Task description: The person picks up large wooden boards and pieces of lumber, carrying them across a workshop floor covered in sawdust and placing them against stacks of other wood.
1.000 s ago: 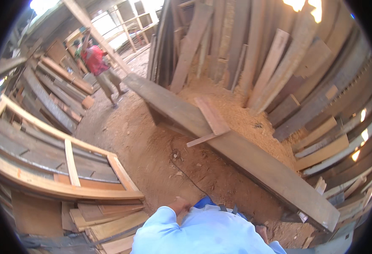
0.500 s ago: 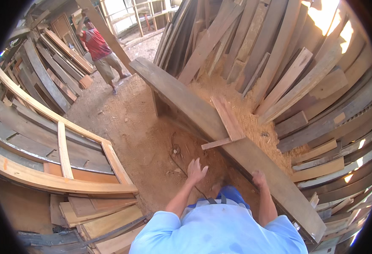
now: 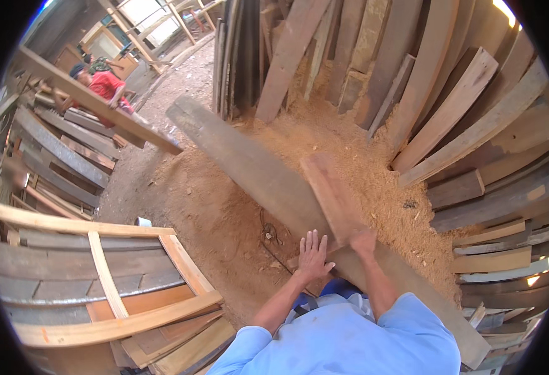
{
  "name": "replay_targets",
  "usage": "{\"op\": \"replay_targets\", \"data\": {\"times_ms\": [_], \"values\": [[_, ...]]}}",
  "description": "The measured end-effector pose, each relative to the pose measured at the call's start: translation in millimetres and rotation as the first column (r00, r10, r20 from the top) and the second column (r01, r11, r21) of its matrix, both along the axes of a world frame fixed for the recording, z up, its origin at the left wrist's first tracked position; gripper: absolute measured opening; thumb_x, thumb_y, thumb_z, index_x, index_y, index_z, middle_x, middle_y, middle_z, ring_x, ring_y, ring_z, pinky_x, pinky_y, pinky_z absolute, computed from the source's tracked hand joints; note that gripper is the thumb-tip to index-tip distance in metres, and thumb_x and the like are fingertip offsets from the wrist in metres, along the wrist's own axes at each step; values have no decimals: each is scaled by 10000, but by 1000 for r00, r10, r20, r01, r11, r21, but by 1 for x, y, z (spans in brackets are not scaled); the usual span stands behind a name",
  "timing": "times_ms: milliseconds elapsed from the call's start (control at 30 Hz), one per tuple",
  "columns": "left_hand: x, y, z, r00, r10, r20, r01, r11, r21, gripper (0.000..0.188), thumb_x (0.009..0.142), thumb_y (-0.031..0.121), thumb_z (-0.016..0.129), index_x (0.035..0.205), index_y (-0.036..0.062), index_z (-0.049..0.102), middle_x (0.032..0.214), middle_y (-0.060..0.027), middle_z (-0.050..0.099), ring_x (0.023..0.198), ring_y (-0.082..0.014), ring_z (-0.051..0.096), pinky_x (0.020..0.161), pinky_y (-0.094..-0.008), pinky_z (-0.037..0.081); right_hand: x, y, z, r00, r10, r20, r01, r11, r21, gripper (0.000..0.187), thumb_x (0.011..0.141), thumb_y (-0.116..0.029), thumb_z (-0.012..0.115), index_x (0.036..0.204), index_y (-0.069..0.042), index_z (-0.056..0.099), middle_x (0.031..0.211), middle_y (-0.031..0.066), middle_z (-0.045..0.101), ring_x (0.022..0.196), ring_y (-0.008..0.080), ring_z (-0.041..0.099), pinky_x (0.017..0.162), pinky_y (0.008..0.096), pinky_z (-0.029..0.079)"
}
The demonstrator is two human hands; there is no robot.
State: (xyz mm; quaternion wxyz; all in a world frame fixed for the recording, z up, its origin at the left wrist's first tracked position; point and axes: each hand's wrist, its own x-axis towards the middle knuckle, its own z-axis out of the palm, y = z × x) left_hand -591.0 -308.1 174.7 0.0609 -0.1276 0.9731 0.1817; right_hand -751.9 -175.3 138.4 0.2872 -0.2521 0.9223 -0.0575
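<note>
A long grey-brown wooden bench (image 3: 259, 165) runs slantwise in front of me, from the far middle down to the near right. Lying across it is a short reddish board (image 3: 327, 194). My right hand (image 3: 363, 242) is closed at the near end of this board, its fingertips partly hidden. Just left of there, my left hand (image 3: 314, 257) is flat with fingers spread, back upward, holding nothing. A thin wooden strip (image 3: 332, 245) shows between the two hands, mostly covered; I cannot tell whether the left palm touches it.
Planks (image 3: 406, 69) lean upright at the back and right. Sawdust (image 3: 399, 215) covers the ground beyond the bench. At left, a pale wooden frame (image 3: 102, 275) rests on stacked boards. A person in a red top (image 3: 107, 87) stands far left behind a long plank (image 3: 87, 94).
My right hand has moved from the bench edge onto the short board's near end. The left hand has moved right, toward it. The person's plank has swung from steep to slanting, further left.
</note>
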Motion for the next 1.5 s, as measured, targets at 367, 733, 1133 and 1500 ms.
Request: {"op": "replay_targets", "data": {"times_ms": [367,733,1133,1500], "values": [[-102,-212,-49,943,332,-15,-315,880,-354,713,840,370,634,1397,10,371,1468,-258,333,1394,-426,245,1127,-580,147,-125,-147,-67,901,-259,348,422,706,-568,277,892,-275,535,1007,-51,652,917,177,676,908,353,641,776,426,490],[-173,-278,-99,909,339,-241,-415,780,-469,543,916,379,492,1301,0,445,1359,-242,428,1300,-411,339,1069,-531,199,-100,135,-397,510,-703,496,615,701,361,530,885,-433,608,1137,31,567,864,116,644,759,238,598,673,391,491],[-163,-287,-108,931,308,-195,-364,820,-441,631,994,498,304,1355,-13,381,1389,-234,396,1311,-377,329,1071,-501,205,-153,-151,-457,99,-633,768,831,477,286,397,951,-354,479,1191,-38,498,1176,120,531,1071,263,525,884,398,441],[-165,-293,-113,955,224,-193,-288,856,-430,632,1013,474,279,1385,-33,355,1368,-248,411,1253,-401,379,1033,-520,254,-261,-151,-325,369,-574,731,788,610,81,686,940,-378,577,1431,23,314,1427,201,438,1301,341,443,1047,407,410]]}}
